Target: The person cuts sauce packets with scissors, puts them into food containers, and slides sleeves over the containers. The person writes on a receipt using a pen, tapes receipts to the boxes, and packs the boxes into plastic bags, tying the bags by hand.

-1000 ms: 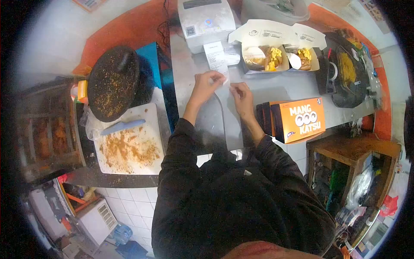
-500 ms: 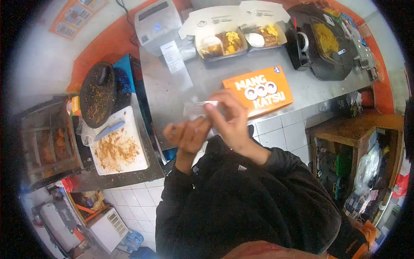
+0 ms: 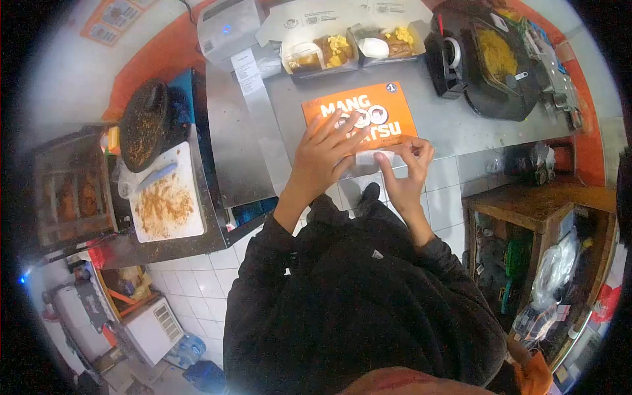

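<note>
Head view: fingers of left hand [image 3: 326, 151] open and spread over orange box [image 3: 398, 102], thumb and fingers of right hand [image 3: 409, 172] part-closed at white slip [image 3: 374, 158] along its near side. Orange box flat on counter [image 3: 461, 125], between the person and two open food boxes [image 3: 329, 71].

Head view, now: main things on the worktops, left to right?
Dark round crumb-strewn dish → whitish boxy printer → left open cardboard food box → right open cardboard food box → black upright holder → yellow shredded food.
</note>
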Action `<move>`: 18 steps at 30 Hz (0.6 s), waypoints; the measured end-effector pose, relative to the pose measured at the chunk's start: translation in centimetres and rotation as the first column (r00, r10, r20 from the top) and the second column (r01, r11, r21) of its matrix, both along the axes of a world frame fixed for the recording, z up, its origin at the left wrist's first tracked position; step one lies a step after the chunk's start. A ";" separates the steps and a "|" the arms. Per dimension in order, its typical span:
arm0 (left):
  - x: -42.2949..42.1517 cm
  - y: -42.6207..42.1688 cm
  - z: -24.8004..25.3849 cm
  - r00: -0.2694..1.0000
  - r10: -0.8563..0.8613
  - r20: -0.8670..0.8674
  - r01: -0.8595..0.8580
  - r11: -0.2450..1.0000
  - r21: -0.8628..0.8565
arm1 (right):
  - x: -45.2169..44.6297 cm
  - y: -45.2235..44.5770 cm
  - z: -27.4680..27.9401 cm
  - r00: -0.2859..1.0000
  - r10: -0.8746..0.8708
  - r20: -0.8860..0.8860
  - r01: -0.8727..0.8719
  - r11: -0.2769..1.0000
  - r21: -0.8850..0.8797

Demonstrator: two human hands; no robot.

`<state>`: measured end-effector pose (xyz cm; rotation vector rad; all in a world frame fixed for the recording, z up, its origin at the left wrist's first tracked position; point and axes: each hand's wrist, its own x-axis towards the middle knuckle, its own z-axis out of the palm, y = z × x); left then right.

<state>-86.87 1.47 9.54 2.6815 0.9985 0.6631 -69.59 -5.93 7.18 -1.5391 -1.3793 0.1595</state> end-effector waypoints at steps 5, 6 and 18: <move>-0.1 0.1 0.1 1.000 -0.005 0.025 0.006 0.999 -0.044 | -0.8 1.1 -1.7 0.997 -0.048 0.054 0.048 0.999 0.015; -0.1 0.1 0.3 1.000 -0.005 0.022 0.007 0.998 -0.062 | -0.9 1.3 -2.0 0.996 -0.070 0.055 0.067 0.996 0.057; -0.2 0.4 -0.4 0.997 0.022 0.071 -0.021 1.000 -0.022 | 2.3 2.1 -4.4 0.958 -0.265 -0.109 0.279 0.948 0.150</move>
